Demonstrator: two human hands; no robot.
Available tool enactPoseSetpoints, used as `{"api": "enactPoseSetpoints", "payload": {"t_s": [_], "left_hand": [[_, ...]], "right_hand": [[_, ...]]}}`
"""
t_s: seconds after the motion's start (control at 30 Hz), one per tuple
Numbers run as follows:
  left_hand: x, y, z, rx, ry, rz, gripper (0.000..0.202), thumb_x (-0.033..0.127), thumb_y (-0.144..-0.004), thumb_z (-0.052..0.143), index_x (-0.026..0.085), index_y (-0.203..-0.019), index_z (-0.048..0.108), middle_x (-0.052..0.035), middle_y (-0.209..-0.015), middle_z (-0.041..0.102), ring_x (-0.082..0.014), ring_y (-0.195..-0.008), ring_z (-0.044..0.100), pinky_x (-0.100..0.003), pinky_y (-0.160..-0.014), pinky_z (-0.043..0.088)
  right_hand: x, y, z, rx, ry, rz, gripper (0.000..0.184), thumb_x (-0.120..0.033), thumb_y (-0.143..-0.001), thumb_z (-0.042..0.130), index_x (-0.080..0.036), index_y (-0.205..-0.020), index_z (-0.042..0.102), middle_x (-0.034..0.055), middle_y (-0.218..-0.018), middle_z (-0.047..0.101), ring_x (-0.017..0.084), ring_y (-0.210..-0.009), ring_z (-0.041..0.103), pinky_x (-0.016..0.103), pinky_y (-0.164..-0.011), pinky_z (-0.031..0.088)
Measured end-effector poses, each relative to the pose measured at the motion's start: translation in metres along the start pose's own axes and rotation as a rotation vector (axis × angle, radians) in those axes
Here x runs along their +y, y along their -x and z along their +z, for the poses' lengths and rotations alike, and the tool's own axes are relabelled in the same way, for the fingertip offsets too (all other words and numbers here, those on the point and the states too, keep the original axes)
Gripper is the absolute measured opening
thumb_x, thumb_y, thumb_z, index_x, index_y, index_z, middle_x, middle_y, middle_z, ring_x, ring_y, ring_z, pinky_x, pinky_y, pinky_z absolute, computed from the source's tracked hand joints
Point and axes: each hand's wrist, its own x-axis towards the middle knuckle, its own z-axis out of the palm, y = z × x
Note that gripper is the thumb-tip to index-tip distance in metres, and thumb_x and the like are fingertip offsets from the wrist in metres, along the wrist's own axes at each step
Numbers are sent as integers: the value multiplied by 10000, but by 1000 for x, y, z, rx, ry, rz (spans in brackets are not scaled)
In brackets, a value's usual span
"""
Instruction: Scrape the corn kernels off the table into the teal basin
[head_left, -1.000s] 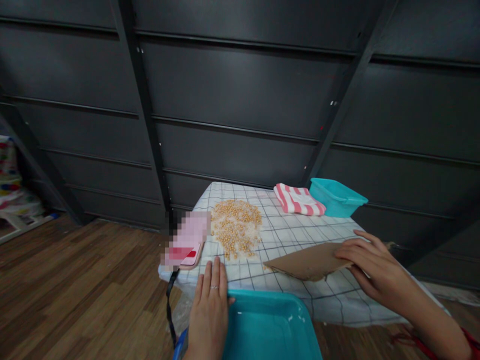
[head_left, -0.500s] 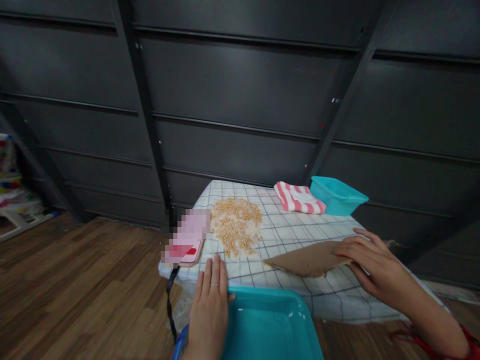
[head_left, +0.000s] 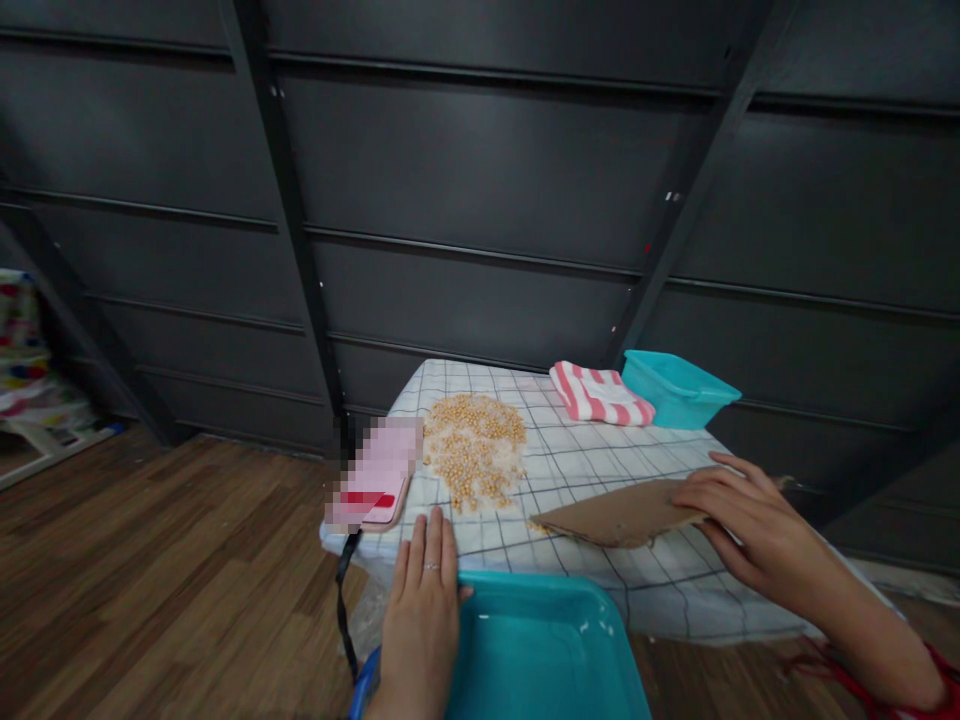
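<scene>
My left hand (head_left: 422,610) lies with its fingers stretched out at the near table edge, its thumb touching the rim of a teal basin (head_left: 536,585). A flat brown piece of cardboard (head_left: 619,512) is gripped in my right hand (head_left: 739,515), its pointed end down at the tablecloth. A few yellow bits lie by that tip. Left of the cardboard and apart from it, a heap of round yellow beans (head_left: 472,450) mixed with small white grains is spread on the white checked cloth (head_left: 581,455).
A pink phone (head_left: 386,470), partly blurred out, lies at the table's left edge, with a black strap (head_left: 341,600) hanging down. At the back right sit a folded pink-striped towel (head_left: 600,394) and a small teal tub (head_left: 679,390). A dark panelled wall (head_left: 480,170) stands behind.
Both hands keep nearly the same place. The cardboard stays in my right hand with its tip on the cloth. The view has shifted very slightly.
</scene>
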Motion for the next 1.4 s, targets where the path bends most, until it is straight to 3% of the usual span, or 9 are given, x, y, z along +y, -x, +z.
{"api": "enactPoseSetpoints", "payload": {"t_s": [0.2, 0.33, 0.6, 1.0, 1.4], "left_hand": [[1, 1, 2, 44, -9, 24, 450, 196, -793, 454, 59, -1211, 552, -159, -1301, 547, -299, -1179, 525, -405, -915, 483], [0, 1, 2, 7, -13, 16, 453, 216, -811, 424, 81, -1227, 542, -132, -1320, 535, -281, -1199, 509, -390, -939, 462], [3, 3, 5, -4, 33, -3, 474, 179, -812, 412, 62, -1263, 497, -169, -1338, 512, -304, -1223, 481, -439, -961, 437], [6, -3, -7, -120, 54, -58, 469, 176, -792, 442, 106, -1249, 522, -138, -1361, 495, -286, -1239, 467, -435, -979, 432], [7, -6, -11, -187, 65, -46, 490, 184, -782, 471, 79, -1260, 504, -164, -1364, 478, -301, -1239, 463, -440, -977, 438]], "right_hand": [[1, 2, -1, -6, -20, 16, 192, -90, -812, 418, -218, -916, 517, 4, -768, 647, 166, -742, 617, 408, -832, 444], [0, 2, -3, -30, -14, -5, 206, -79, -814, 418, -218, -930, 517, 4, -777, 652, 166, -758, 614, 409, -856, 427], [-8, -2, -5, 8, 19, 32, 229, -60, -795, 412, -221, -910, 527, 2, -762, 646, 169, -736, 608, 406, -862, 420], [-23, -12, -10, -5, 3, 16, 223, -58, -810, 395, -229, -891, 514, -9, -733, 644, 167, -713, 608, 404, -841, 417], [-24, -5, -12, -85, 13, 73, 167, -98, -825, 403, -226, -872, 498, -10, -716, 619, 175, -690, 593, 419, -840, 396]]}}
